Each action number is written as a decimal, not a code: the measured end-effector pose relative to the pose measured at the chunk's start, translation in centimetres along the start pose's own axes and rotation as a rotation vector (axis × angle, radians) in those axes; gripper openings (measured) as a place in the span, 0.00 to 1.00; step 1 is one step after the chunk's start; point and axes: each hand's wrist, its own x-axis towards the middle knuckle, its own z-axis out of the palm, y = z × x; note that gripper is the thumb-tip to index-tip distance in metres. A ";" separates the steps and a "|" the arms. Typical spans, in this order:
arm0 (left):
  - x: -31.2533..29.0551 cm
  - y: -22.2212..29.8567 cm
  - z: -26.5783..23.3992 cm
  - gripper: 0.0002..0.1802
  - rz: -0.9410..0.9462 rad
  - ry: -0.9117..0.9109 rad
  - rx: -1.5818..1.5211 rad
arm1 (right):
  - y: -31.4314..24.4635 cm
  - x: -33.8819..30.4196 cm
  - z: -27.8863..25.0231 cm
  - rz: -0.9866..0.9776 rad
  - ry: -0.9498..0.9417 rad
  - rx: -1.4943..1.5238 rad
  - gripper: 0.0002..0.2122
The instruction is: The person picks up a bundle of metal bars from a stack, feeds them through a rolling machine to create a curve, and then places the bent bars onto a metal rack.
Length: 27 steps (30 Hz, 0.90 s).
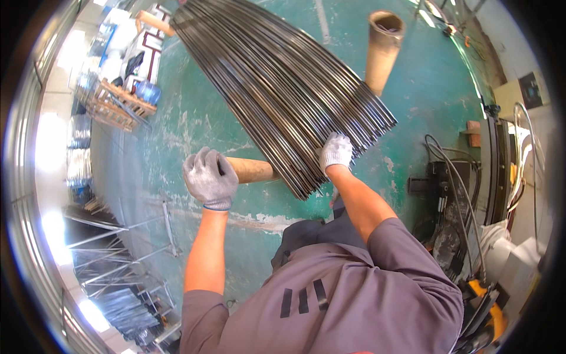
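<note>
A wide bundle of long, thin metal rods [283, 82] runs from the upper left toward me, spread side by side. My right hand [337, 150], in a pale work glove, is closed at the near ends of the rods. My left hand [210, 178], in a grey-palmed glove, is raised at the left with its fingers curled. Just behind it is the end of a brown cardboard tube [252, 170], which reaches toward the rods' left edge. Whether the left hand touches the tube, or has anything in its fingers, is hidden.
A second thick brown tube end [384, 56] sticks out beyond the rods' right side. Machinery with looping black cables [454, 171] stands at the right. A metal frame [127, 236] is at the left. Wooden crates [121, 106] and a blue water bottle [147, 92] lie farther off.
</note>
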 end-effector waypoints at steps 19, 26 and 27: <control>-0.6 -0.5 0.2 0.08 -0.127 -0.028 0.020 | 2.0 5.3 -5.3 -0.103 -0.601 0.424 0.32; 0.1 3.6 -2.4 0.08 -0.002 0.031 -0.290 | 3.7 4.4 -4.0 0.045 -0.609 0.814 0.16; -1.0 5.0 -1.9 0.08 0.062 -0.020 -0.422 | 4.5 4.3 -3.2 -0.076 -0.447 0.559 0.14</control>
